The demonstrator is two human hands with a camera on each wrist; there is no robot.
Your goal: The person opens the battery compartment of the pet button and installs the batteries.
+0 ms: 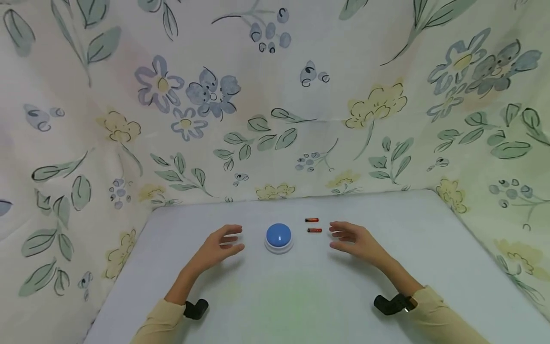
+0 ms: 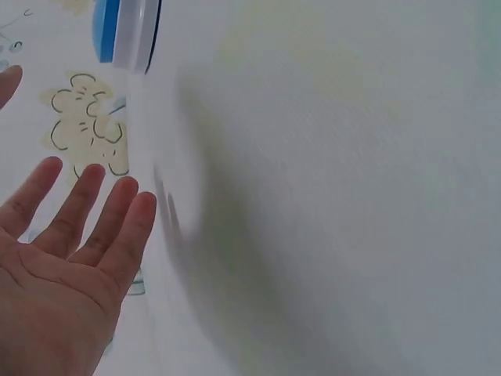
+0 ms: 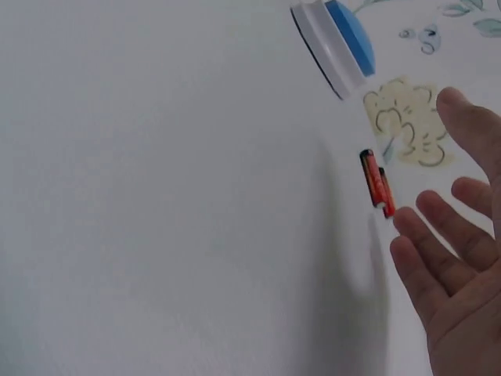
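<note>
A round push-button light with a blue dome and white base (image 1: 279,238) sits on the white table between the two hands. To its right lie two small red batteries with black ends, the far battery (image 1: 312,220) and the near battery (image 1: 314,230), roughly parallel. My left hand (image 1: 219,247) hovers left of the blue-domed thing, fingers relaxed and apart, holding nothing. My right hand (image 1: 354,240) hovers just right of the batteries, its fingers loosely spread and empty. In the right wrist view the batteries (image 3: 373,180) appear just beyond the fingertips.
The white table (image 1: 292,296) ends at a back edge against a cloth (image 1: 258,95) printed with flowers and leaves, which also hangs at both sides. Each wrist wears a black camera, one on the left wrist (image 1: 196,309) and one on the right (image 1: 390,304).
</note>
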